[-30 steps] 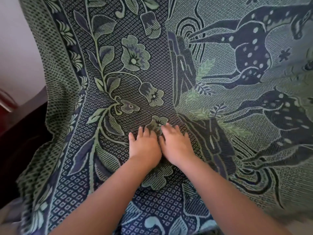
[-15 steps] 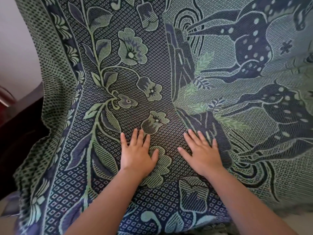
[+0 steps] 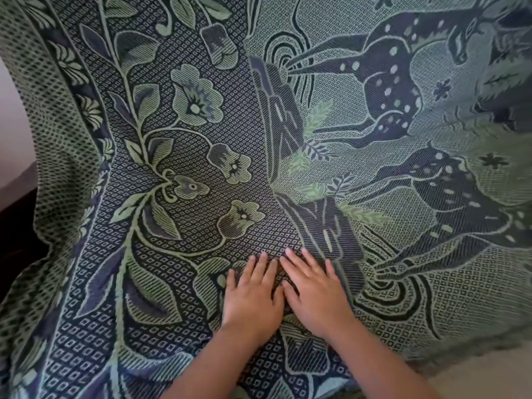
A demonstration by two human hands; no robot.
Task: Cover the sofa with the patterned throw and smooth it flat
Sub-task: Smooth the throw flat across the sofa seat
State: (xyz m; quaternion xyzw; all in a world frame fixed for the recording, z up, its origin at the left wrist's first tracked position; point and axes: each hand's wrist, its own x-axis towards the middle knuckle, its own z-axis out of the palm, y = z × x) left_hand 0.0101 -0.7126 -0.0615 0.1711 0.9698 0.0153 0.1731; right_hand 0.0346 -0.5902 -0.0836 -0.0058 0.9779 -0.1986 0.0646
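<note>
Flat palms, nothing gripped: left hand (image 3: 253, 300) and right hand (image 3: 313, 295) lie at 6 o'clock, fingers straight and pointing to 12, pressed on the patterned throw (image 3: 201, 139). Index sides touch, or nearly.

Change: half a second ago the hands were spread well apart on the cloth. Now they are back together at the centre, same pose as a second ago. I read that as one outward sweep finished and a reset for the next.

Throw location: it fills almost the whole view. The floral border runs from 11 down to 7, the spotted deer sit from 1 to 3. It rises toward 12, seemingly up the backrest. The sofa itself is hidden under the cloth. A dark strip at 9 (image 3: 14, 226) may be its arm, cannot tell.

Task read: covering looks done here and smoothing is under way. Soft folds remain along the left edge from 8 to 10 and around 3 o'clock, so I'd expect more strokes there. Risk is that pressing hard drags the throw off the front edge.
</note>
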